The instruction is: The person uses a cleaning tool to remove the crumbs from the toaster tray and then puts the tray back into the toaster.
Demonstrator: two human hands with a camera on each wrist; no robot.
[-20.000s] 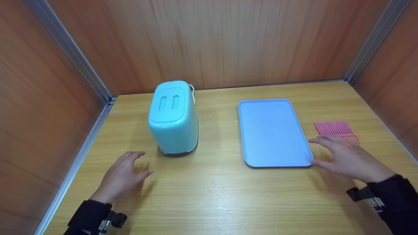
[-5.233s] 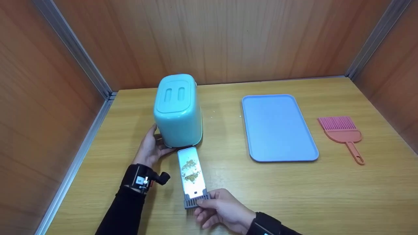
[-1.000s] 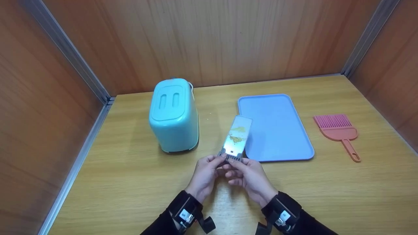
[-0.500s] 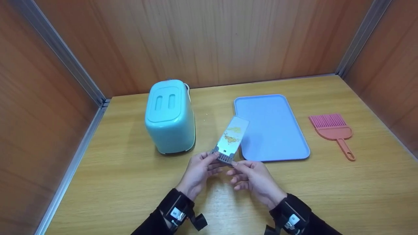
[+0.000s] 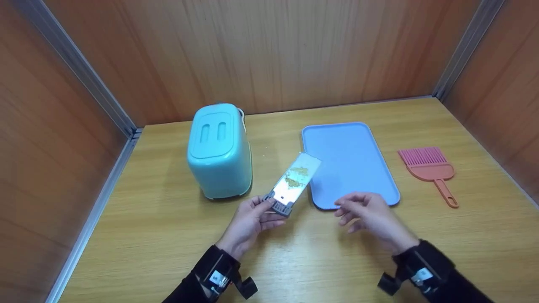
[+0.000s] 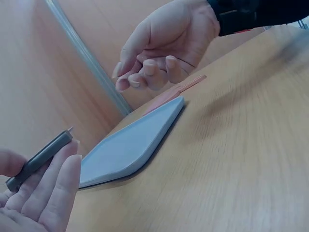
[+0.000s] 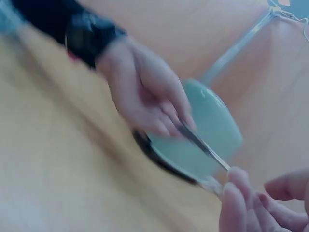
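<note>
Left hand (image 5: 249, 219) pinches grey handle end of metal crumb tray (image 5: 292, 184), held above counter (image 5: 168, 235) between mint toaster (image 5: 220, 151) and blue tray (image 5: 349, 162). Crumbs sit on crumb tray's middle; far end angles toward blue tray. Right hand (image 5: 370, 214) hovers beside it, fingers loosely curled, holding nothing. Pink brush (image 5: 429, 166) lies on counter, right of blue tray.

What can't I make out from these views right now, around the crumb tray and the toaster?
- Crumb tray: its underside is hidden in the head view; the left wrist view shows only its grey end.
- Toaster: its tray slot is not visible in the head view; the right wrist view is blurred.
- Brush: its bristles are too small to judge.
</note>
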